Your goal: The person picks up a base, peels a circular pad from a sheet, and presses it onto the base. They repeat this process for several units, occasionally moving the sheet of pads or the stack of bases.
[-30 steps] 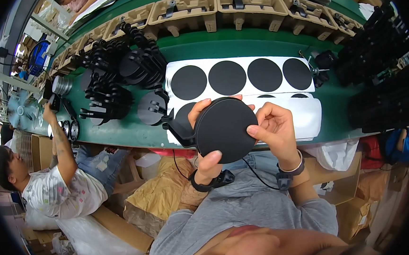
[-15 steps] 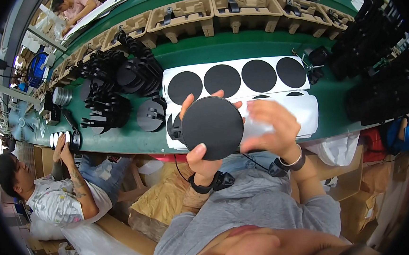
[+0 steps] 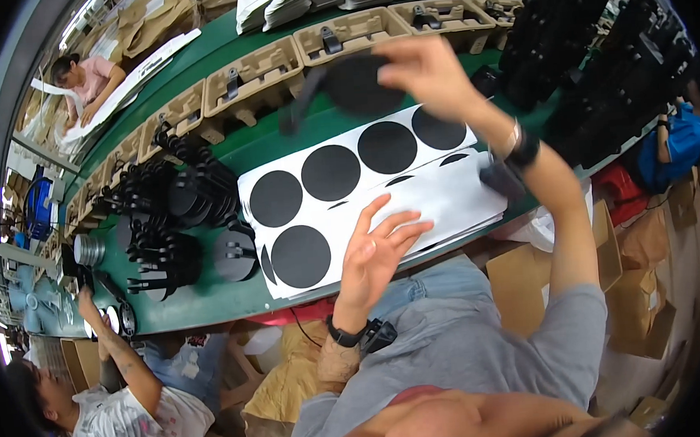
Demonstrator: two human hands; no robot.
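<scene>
Factory assembly line, long green workbench (image 3: 279, 138), cardboard trays (image 3: 247, 79), stacked black parts (image 3: 171, 207), seated co-workers (image 3: 128, 413)

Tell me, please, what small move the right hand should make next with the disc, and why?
Probably lower the black disc into a cardboard tray: the right hand holds it raised just before the trays, while the left hand hovers open over the white sheets.

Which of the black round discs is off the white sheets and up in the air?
The black disc with a handle, held by the right hand above the cardboard trays. The other discs lie flat on white sheets.
</scene>
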